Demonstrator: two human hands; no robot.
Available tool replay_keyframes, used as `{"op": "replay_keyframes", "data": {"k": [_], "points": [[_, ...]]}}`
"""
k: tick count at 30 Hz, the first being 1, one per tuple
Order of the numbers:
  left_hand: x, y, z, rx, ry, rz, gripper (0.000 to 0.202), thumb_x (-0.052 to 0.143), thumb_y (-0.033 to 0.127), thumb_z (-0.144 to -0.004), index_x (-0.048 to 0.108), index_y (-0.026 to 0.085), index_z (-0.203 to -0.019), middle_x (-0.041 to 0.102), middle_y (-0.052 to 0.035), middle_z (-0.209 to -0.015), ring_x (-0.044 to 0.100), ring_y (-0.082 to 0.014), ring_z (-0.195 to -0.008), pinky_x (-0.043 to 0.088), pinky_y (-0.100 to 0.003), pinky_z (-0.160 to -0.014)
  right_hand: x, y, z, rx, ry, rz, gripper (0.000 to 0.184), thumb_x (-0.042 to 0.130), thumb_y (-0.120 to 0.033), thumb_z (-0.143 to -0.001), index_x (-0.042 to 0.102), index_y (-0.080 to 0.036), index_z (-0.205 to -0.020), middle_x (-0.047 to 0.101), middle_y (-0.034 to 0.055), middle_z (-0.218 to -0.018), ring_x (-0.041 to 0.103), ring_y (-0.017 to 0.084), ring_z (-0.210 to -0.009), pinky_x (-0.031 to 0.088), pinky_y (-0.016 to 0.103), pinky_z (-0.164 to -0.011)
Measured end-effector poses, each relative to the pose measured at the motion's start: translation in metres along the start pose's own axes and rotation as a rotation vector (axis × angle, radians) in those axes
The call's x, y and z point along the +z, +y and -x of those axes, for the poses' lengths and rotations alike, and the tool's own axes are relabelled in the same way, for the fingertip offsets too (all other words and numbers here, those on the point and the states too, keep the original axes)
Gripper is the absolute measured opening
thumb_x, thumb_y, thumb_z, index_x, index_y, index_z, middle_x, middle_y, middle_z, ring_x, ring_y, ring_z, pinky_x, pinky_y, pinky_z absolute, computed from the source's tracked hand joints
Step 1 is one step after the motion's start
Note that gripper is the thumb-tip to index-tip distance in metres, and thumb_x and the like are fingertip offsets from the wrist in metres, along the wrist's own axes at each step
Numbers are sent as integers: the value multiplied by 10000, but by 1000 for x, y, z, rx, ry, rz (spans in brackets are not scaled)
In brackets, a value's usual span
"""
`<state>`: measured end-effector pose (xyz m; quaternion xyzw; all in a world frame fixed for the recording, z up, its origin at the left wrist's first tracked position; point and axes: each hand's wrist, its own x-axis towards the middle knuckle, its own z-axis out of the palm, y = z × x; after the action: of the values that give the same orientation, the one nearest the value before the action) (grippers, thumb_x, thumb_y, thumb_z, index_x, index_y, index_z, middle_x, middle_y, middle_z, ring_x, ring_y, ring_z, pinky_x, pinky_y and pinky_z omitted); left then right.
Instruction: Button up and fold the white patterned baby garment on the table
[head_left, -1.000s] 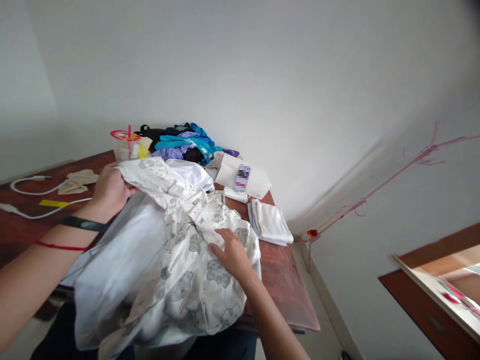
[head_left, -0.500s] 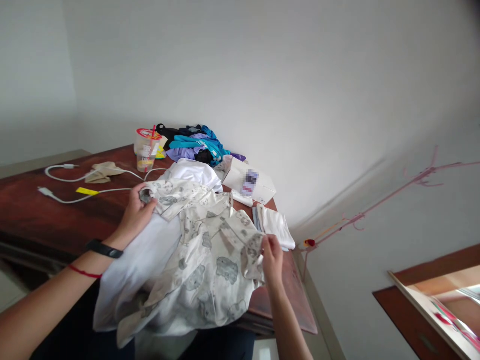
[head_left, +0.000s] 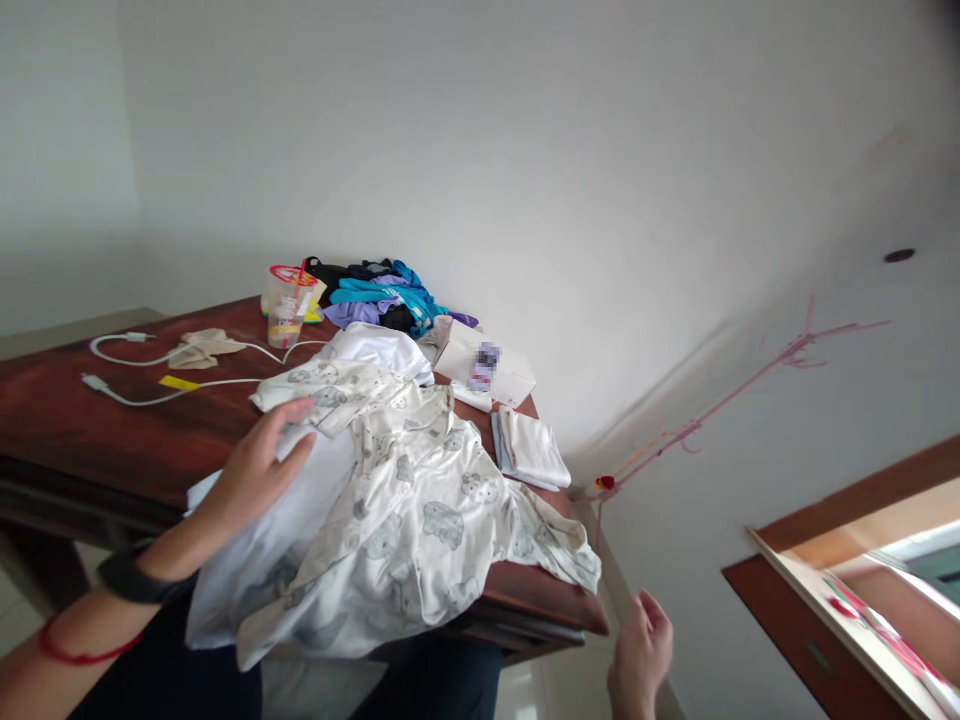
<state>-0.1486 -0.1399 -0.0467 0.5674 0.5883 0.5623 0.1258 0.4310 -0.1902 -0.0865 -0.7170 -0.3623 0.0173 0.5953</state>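
A white pyjama-like shirt printed with grey animals [head_left: 409, 500] lies spread on the table, its lower part hanging over the near edge. Both of its sleeves reach outward, the right one lying along the table's right end. Under it, on the left, is a plain white cloth [head_left: 315, 480]. Over the shirt's left side hovers my left hand [head_left: 262, 465], fingers apart and holding nothing. My right hand [head_left: 641, 645] is off the table beyond the right sleeve's cuff, its fingers curled in with nothing visible in them.
Behind the shirt are a white box [head_left: 510, 375], folded cloths [head_left: 532, 450] and a heap of coloured clothes [head_left: 390, 300]. A plastic cup with a straw [head_left: 285, 315] and white cables [head_left: 127, 400] lie left on the brown table [head_left: 67, 430]. A pink stand [head_left: 705, 415] leans at right.
Both hands have let go of the sleeve ends. The right sleeve now lies stretched outward, and my right hand has moved right and down. My left hand has opened and drawn slightly back.
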Motion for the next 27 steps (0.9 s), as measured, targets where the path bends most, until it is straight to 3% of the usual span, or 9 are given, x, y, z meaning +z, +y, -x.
{"op": "replay_keyframes", "data": {"k": [1,2,4,6,8,14,18,23,27], "points": [[-1,6,15,-81,-126,16,544,511,566,-911,520,221,-1331,640,-107,-1325,616,-291,-1208,487,-449,-1029,1,-3,18,-25,-24,48,458,618,-627,-762,663,-201,-924,713,101,-885,677,320,-856,538,417,-707],[-1,11,29,-173,-231,15,579,504,617,-896,513,230,-1327,675,-100,-1252,658,-285,-1116,525,-425,-952,5,-8,38,-75,-140,37,483,639,-634,-759,691,-186,-931,731,119,-934,681,329,-904,546,419,-761],[1,17,52,-287,-404,-3,679,506,690,-864,482,222,-1356,698,-105,-1168,695,-277,-971,549,-396,-850,20,-24,84,-140,-498,-77,483,628,-630,-827,716,-167,-937,736,117,-889,693,294,-866,562,378,-784],[5,21,65,-311,-501,-22,756,505,725,-848,453,207,-1396,704,-114,-1129,702,-267,-862,546,-382,-798,38,-43,125,-114,-694,-140,501,581,-624,-897,729,-163,-1023,722,92,-789,682,243,-712,556,313,-650],[8,25,68,-306,-539,-35,807,503,736,-839,425,191,-1430,713,-112,-1085,696,-255,-764,536,-373,-755,52,-58,153,-116,-830,-142,522,596,-613,-909,725,-158,-1128,717,80,-780,677,227,-695,544,286,-637],[13,32,57,-303,-609,-62,887,585,715,-778,425,150,-1443,690,-39,-852,685,-268,-705,519,-355,-701,62,-69,171,-36,-875,-186,762,619,-597,-905,490,-118,-1484,671,10,-704,619,191,-655,505,278,-669],[23,42,59,-289,-621,-127,933,697,661,-725,437,145,-1458,710,-72,-929,710,-312,-854,529,-377,-790,68,-69,177,102,-907,-346,886,713,-578,-832,388,-153,-1538,645,-25,-686,588,173,-633,472,262,-627],[36,49,66,-304,-562,-34,807,738,533,-720,480,167,-1391,747,-105,-986,730,-329,-932,545,-388,-822,74,-85,181,289,-883,-592,762,745,-543,-791,496,-182,-1414,636,-19,-726,571,165,-653,457,273,-651],[33,54,64,-376,-474,101,581,754,466,-687,564,185,-1159,753,-77,-903,726,-296,-853,557,-373,-787,65,-97,169,375,-771,-565,469,714,-511,-781,719,-162,-1094,609,-5,-701,509,156,-648,388,262,-623]]}}
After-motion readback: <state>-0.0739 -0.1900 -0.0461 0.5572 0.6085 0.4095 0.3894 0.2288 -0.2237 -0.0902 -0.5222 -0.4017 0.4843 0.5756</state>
